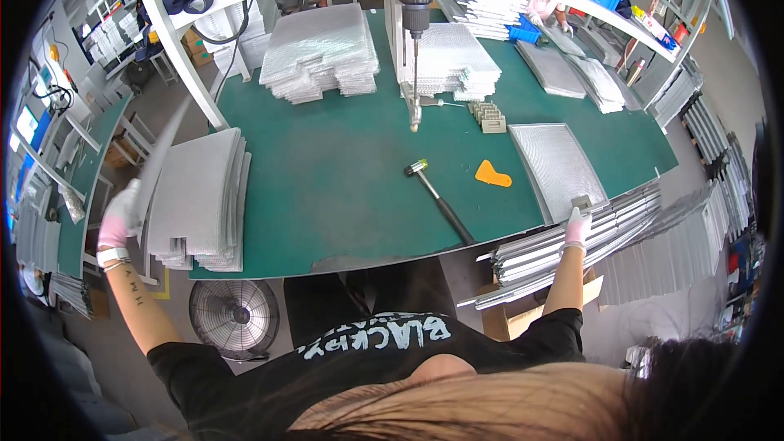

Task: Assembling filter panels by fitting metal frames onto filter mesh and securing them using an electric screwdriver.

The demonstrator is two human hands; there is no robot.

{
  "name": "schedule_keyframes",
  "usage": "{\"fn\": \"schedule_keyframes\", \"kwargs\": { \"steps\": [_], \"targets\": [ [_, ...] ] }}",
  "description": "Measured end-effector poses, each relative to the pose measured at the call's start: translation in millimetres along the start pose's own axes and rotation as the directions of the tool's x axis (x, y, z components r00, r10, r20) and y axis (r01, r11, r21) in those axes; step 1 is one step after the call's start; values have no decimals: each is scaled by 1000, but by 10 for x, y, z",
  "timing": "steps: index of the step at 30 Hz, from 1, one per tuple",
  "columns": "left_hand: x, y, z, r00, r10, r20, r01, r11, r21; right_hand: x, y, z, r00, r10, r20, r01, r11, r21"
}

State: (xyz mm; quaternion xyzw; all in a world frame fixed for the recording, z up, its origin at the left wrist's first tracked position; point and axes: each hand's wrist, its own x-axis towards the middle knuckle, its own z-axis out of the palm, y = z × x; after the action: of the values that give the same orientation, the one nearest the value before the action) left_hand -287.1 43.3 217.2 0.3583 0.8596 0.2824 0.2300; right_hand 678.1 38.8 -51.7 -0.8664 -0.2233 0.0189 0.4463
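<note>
On the far left, my gloved left hand (121,216) grips the lower end of a thin pale panel (160,159). The panel stands tilted, nearly edge-on and blurred, beside a stack of silvery mesh sheets (192,188). On the right, my gloved right hand (577,229) is at the near edge of a framed silvery mesh panel (559,165) lying on the table. Its fingers close on a small grey-beige block (581,202) at that edge; the fingertips are partly hidden. Between the hands lie a hammer (438,200) and an orange plastic scraper (493,174).
A power screwdriver (416,12) hangs over the green table (327,171). Further mesh stacks (318,49) stand at the back, near a row of beige blocks (488,117). Metal strips (572,241) lie below the right front edge. A floor fan (234,318) stands below left. Another person's hands (563,20) show at the far side.
</note>
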Motion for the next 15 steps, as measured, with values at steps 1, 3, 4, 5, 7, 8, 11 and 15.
{"fn": "schedule_keyframes", "kwargs": {
  "steps": [1,3,4,5,7,8,11,15],
  "targets": [
    [-17,22,-215,994,-71,-80,67,997,-50,16,-3,-21,998,-47,46,53,989,-141],
    [-313,-17,-449,981,114,-160,-148,965,-216,-149,-80,-63,998,-57,32,64,943,-327],
    [-519,112,-369,981,115,-157,-149,964,-221,-213,-175,-199,994,-22,108,65,912,-406],
    [-754,232,-203,957,251,-143,-280,927,-249,-196,-107,-261,985,-2,173,84,878,-471],
    [-1234,377,144,867,483,-122,-498,832,-245,-531,-478,-228,968,-190,164,247,835,-491],
    [-1498,445,408,790,611,-50,-602,757,-254,-765,-785,-216,935,-263,237,343,838,-425],
    [-2071,536,1255,572,818,56,-791,533,300,-1572,-1677,3,737,-612,286,660,742,-112],
    [-2238,417,2710,626,634,454,-765,614,197,-2643,-2439,644,180,-804,566,636,534,557]
  ]
}}
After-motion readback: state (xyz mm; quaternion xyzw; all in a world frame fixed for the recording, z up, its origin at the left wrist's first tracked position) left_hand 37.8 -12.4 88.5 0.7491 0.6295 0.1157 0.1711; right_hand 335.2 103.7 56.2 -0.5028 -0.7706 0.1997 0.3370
